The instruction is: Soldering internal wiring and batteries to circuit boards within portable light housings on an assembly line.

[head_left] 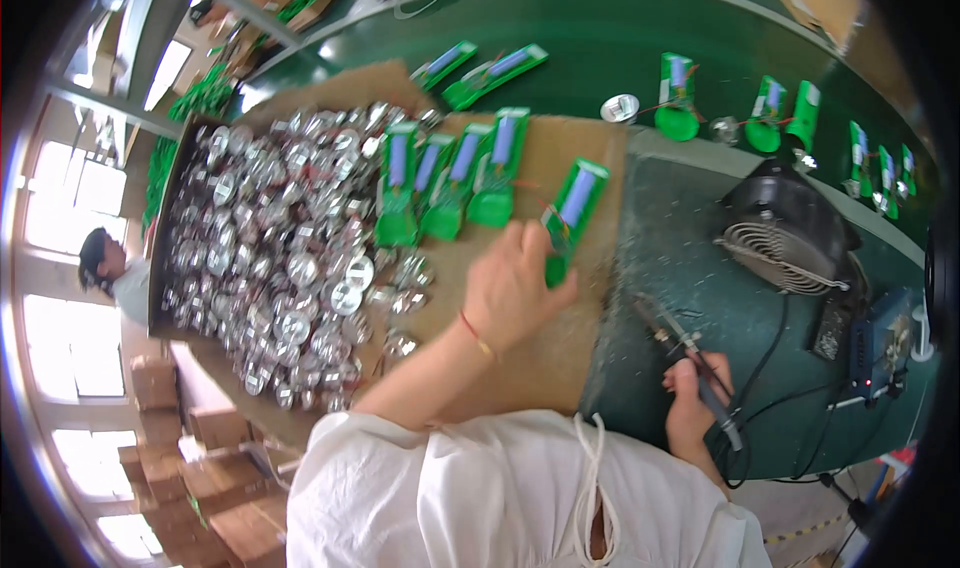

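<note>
My left hand [512, 286] is closed around the lower part of a green plastic housing [558, 266] that has a blue cylindrical battery [576, 199] and thin wires in it. Its fingers are slightly blurred. In my right hand [692, 398] is a soldering iron [712, 396], its metal end directed up and left over the dark mat. Left of the held housing, several similar green housings with batteries [505, 138] lie in a row on the brown cardboard [470, 343]. Many shiny silver round parts [290, 238] with wires are heaped beside them.
A black fume fan [790, 223] with a wire guard stands on the dark mat [670, 208] at right, beside a blue soldering station [880, 343] and cables. More housings [678, 98] with wired silver parts line the far green bench. Another person [125, 273] and stacked cartons [215, 468] are at left.
</note>
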`<state>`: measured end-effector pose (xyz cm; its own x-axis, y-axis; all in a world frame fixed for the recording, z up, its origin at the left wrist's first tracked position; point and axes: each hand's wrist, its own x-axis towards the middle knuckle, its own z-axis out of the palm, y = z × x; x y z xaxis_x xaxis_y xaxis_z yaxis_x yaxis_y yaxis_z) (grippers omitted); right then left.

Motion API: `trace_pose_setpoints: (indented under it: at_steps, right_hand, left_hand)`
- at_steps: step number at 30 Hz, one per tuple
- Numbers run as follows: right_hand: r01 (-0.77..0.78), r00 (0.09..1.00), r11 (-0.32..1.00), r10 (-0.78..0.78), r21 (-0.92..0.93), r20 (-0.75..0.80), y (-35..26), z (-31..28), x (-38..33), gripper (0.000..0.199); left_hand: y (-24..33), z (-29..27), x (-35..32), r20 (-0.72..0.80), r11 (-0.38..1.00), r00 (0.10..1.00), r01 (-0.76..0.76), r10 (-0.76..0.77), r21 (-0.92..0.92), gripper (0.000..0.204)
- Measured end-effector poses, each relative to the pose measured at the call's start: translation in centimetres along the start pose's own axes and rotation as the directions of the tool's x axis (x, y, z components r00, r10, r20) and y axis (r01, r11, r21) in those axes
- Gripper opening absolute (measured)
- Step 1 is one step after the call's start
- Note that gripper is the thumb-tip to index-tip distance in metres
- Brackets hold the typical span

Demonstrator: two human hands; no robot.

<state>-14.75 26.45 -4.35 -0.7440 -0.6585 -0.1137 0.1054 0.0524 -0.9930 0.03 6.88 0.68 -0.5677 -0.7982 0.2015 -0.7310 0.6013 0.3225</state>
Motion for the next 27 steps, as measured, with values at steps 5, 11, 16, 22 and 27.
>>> trace_pose_setpoints:
  at_steps: [5,11,16,22,27]
  right_hand:
    - [0.133,0.991,0.991,-0.132,-0.004,0.037,0.4,0.6,0.5,0.011]
    - [0.201,0.980,0.980,-0.201,-0.015,0.004,1.0,0.6,-0.3,0.014]
    - [0.207,0.978,0.978,-0.207,-0.022,0.008,1.0,0.9,-0.8,0.013]
    - [0.219,0.975,0.975,-0.220,-0.040,-0.012,0.1,0.4,-2.3,0.014]
    - [0.196,0.967,0.980,-0.197,0.022,0.159,-1.2,1.8,-4.2,0.015]
  left_hand:
    - [0.1,-0.9,-8.0,0.020,0.990,0.992,0.128,-0.127,-0.054,0.046]
    - [-7.8,-5.1,-9.6,-0.431,0.973,0.879,0.232,-0.202,0.017,0.044]
    - [-10.6,-4.1,-9.0,-0.475,0.982,0.870,0.180,-0.130,0.061,0.032]
    - [-11.4,-5.0,-9.0,-0.544,0.923,0.790,0.070,-0.282,-0.378,0.007]
    - [-6.6,-5.3,-10.7,0.033,0.518,0.894,0.289,-0.447,-0.805,0.011]
